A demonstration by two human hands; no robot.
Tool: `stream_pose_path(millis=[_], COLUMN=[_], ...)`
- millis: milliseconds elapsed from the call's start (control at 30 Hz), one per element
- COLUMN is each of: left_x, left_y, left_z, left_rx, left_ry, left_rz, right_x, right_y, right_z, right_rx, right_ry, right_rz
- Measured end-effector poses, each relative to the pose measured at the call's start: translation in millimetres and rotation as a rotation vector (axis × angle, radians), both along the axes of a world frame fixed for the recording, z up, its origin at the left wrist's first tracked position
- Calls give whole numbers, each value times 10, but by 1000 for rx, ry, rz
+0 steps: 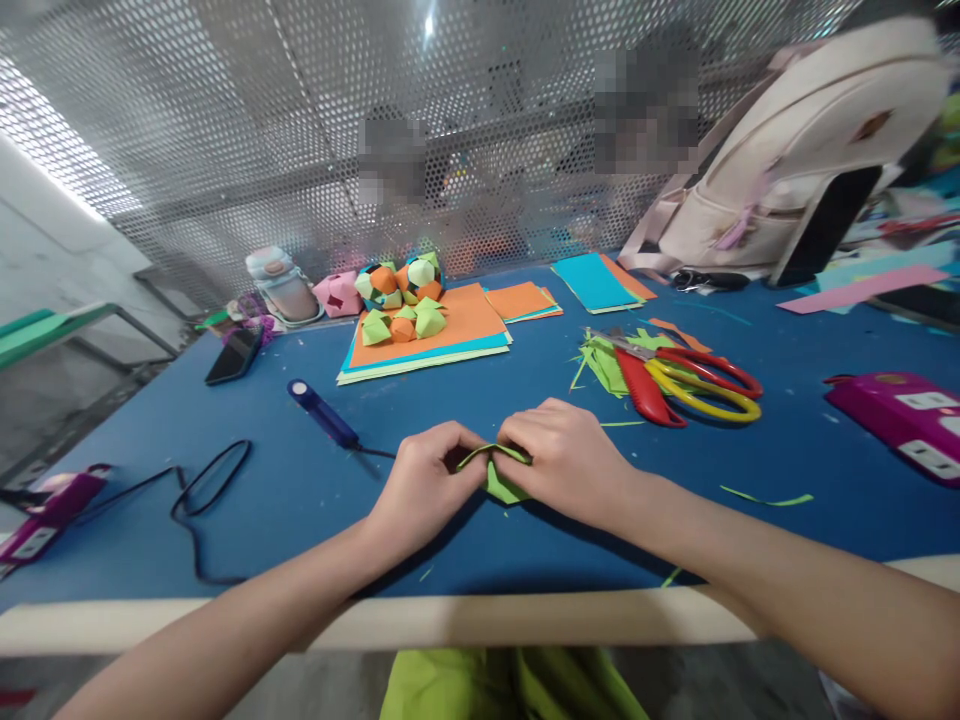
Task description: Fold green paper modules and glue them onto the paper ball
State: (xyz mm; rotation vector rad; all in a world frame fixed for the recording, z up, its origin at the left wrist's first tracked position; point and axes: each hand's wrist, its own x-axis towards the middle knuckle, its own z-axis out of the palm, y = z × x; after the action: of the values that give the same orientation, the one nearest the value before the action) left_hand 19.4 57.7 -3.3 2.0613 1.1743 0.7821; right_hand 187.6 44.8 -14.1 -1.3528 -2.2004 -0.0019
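Observation:
A green piece of paper (pixel 504 486), partly folded, is pinched between both my hands above the blue table. My left hand (pixel 429 474) grips its left edge with thumb and fingers. The right side of the paper is held by my right hand (pixel 564 462); its fingertips are partly hidden. Beyond my right hand lie red-and-yellow-handled scissors (pixel 701 385) and a red-handled cutter (pixel 645 388) on green paper scraps (pixel 602 362). Folded green and orange paper pieces (pixel 403 322) rest on a stack of coloured sheets (pixel 472 318) farther back.
A dark blue corded tool (pixel 322 412) lies left of my hands. Purple power strips (pixel 907 415) sit at both sides. Behind are a phone (pixel 234 356), a bottle (pixel 281 285), paper balls (pixel 381 287), blue sheets (pixel 596 283) and a pale backpack (pixel 795 150) against a perforated metal screen (pixel 480 120).

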Motion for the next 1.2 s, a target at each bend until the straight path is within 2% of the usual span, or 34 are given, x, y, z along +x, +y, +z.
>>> stream_pose_path(millis=[100, 233, 367, 533, 600, 767, 833, 1000, 1200], left_x=[-9, -25, -19, 6, 13, 29, 39, 67, 80], left_y=[3, 29, 66, 80, 79, 82, 77, 46, 33], left_z=[-13, -9, -10, -52, -60, -26, -13, -19, -18], left_rx=[11, 40, 29, -91, -146, -234, -251, -376, -505], left_ry=[8, 6, -2, -8, -28, -232, -290, -378, -438], left_rz=[61, 163, 178, 61, 56, 135, 142, 77, 50], right_x=[-8, -5, 9, 8, -1, -47, -67, -97, -91], right_y=[-22, -35, -13, -8, -22, -45, -39, -6, 11], right_z=[33, 102, 119, 83, 80, 100, 91, 23, -4], right_rx=[-41, -231, -336, -222, -205, -333, -350, -249, -237], right_ry=[25, 169, 300, 383, 422, 589, 580, 494, 557], right_rz=[39, -20, -2, 85, 103, 88, 82, 36, 29])
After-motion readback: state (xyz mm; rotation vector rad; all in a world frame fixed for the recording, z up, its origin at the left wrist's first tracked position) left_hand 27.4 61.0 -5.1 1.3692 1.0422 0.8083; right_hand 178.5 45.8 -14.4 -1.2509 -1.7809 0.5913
